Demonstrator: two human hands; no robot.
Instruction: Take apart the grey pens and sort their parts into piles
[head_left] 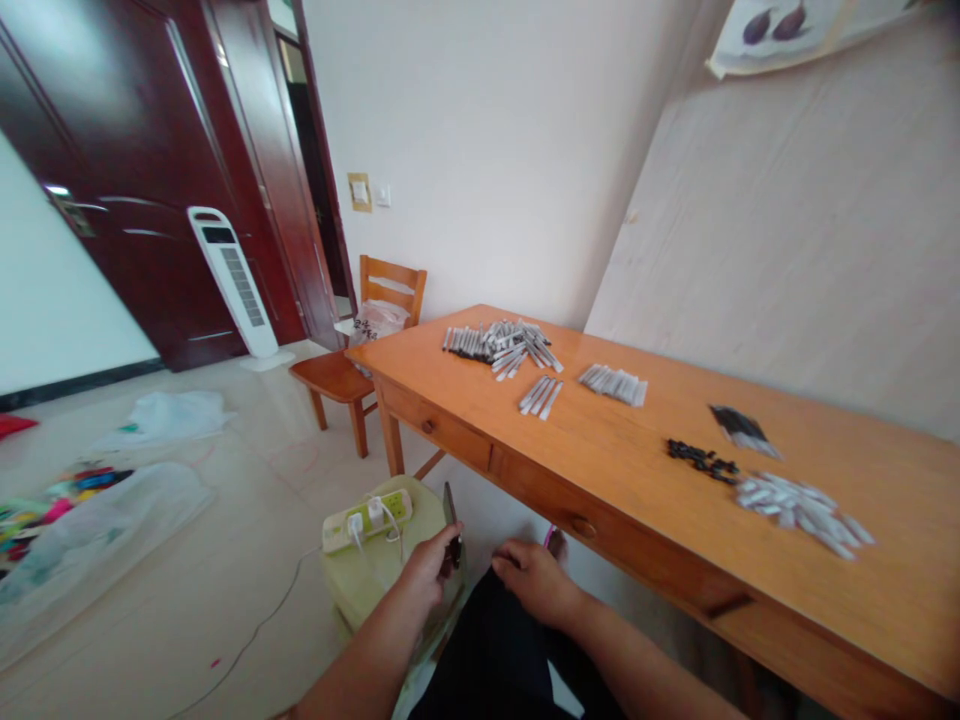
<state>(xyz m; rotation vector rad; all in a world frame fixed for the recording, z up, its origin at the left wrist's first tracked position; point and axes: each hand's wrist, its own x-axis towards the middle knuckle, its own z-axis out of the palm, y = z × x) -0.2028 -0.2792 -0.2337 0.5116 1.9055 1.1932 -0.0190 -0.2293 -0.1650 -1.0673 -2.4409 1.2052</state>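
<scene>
My left hand (pixel 430 562) is closed round a slim dark phone (pixel 450 508), seen nearly edge-on beside the stool. My right hand (pixel 536 580) lies on my knee, its fingers loosely curled with nothing visible in them. On the wooden table (pixel 600 455) ahead are grey-and-black pens: a large heap (pixel 510 345), a small group (pixel 540 396) and a neat row (pixel 613 384). Farther right lie small black caps (pixel 701 460), a pile of whitish pen parts (pixel 802 510) and a bundle of dark, thin pieces (pixel 744 430).
A pale green stool (pixel 360 590) by my left hand bears a power strip (pixel 367 520) with plugs. A wooden chair (pixel 330 375) holds a plastic bag (pixel 381 318). Plastic sheets (pixel 150 520) with colourful items spread over the floor. A white tower fan (pixel 236 280) stands by the door.
</scene>
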